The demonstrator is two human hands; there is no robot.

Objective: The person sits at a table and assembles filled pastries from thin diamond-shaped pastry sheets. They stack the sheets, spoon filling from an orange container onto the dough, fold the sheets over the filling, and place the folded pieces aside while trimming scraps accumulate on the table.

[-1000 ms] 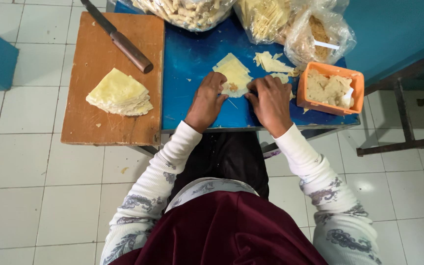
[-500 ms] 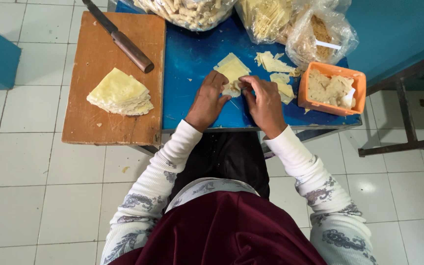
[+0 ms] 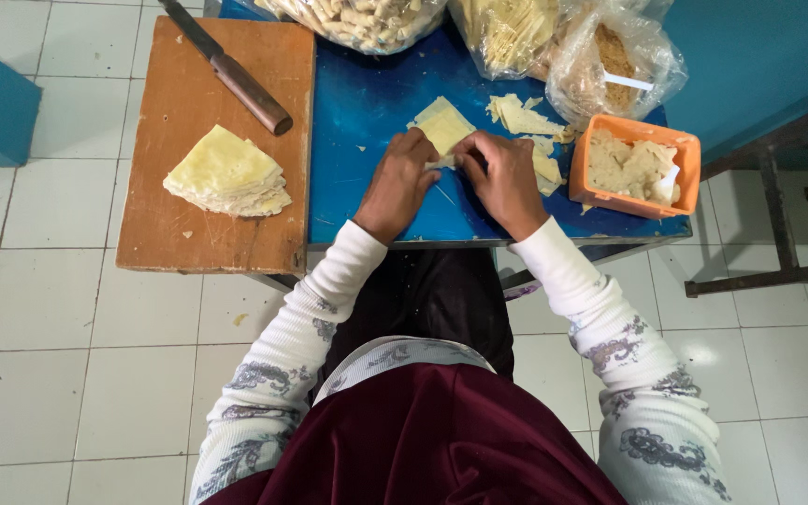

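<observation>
Looking down, I see my left hand (image 3: pixel 396 182) and right hand (image 3: pixel 505 178) pinching the near edge of a pale dough sheet (image 3: pixel 443 123) lying on the blue surface (image 3: pixel 367 112). Three clear plastic bags (image 3: pixel 610 56) line its far edge; an orange rectangular tub (image 3: pixel 636 168) sits right, just beside them.

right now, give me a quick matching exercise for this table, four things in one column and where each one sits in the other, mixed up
Things:
1. knife
2. stack of folded pastry sheets
3. orange tub
4. single pastry sheet

Places:
A. under the fingertips of both hands, on the blue table
B. at the table's right edge
C. lying diagonally at the far end of the wooden board
D. middle of the wooden board

Pairs: 1-C, 2-D, 3-B, 4-A
</observation>
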